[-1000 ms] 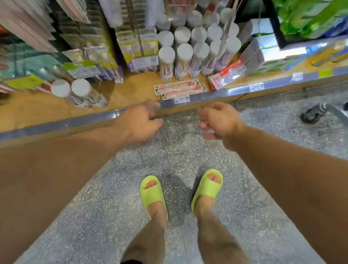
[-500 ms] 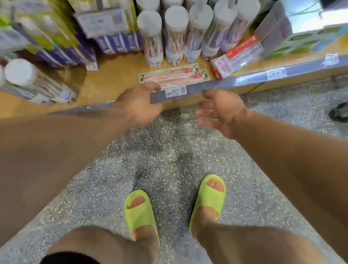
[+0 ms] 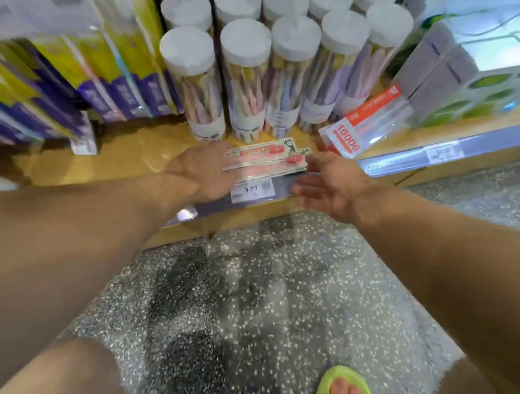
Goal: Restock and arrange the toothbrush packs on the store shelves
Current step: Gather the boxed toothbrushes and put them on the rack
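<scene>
Flat pink toothbrush packs point(image 3: 263, 158) lie on the low wooden shelf point(image 3: 121, 158) at its front edge. My left hand point(image 3: 204, 170) reaches to their left end, fingers straight, touching the pack edge. My right hand point(image 3: 328, 183) is at their right end with fingers spread and relaxed, holding nothing. Behind the packs stand clear toothbrush tubes with white lids point(image 3: 246, 77). A red-and-white toothbrush pack point(image 3: 364, 124) leans at the right of the tubes.
Yellow and purple hanging packs point(image 3: 85, 68) crowd the left. Grey-and-green boxes point(image 3: 467, 76) stand at the right. A price strip with a 9.99 label point(image 3: 251, 190) runs along the shelf front. Speckled floor and my green sandal point(image 3: 346, 393) lie below.
I have crouched closer to the shelf. Both hands moved forward from the shelf edge to the two ends of the flat pink packs, and their fingers opened.
</scene>
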Demonstrator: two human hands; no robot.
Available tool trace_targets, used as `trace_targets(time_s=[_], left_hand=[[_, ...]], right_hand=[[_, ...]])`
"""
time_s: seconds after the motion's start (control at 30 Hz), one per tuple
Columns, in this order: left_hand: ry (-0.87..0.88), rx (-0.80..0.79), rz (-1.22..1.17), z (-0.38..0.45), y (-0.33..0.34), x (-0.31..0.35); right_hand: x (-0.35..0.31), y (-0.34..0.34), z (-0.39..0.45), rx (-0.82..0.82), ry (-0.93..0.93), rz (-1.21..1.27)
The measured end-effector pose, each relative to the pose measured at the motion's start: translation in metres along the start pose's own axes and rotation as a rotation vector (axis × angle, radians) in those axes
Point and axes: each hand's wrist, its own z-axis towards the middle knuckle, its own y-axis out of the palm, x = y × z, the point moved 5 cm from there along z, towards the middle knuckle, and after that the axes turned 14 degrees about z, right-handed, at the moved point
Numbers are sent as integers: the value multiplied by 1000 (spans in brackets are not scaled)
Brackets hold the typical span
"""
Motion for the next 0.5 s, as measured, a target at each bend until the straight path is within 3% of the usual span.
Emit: trace_targets(time_s=[0.13, 0.33, 0.5], left_hand=[[9, 44, 163, 10, 0, 4], [46, 135, 208, 11, 1, 5], [87, 70, 161, 4, -1, 8]], right_hand=[[3, 1, 24, 10, -6, -42], [4, 3, 32, 9, -21, -13], [9, 5, 24, -38, 12, 48]])
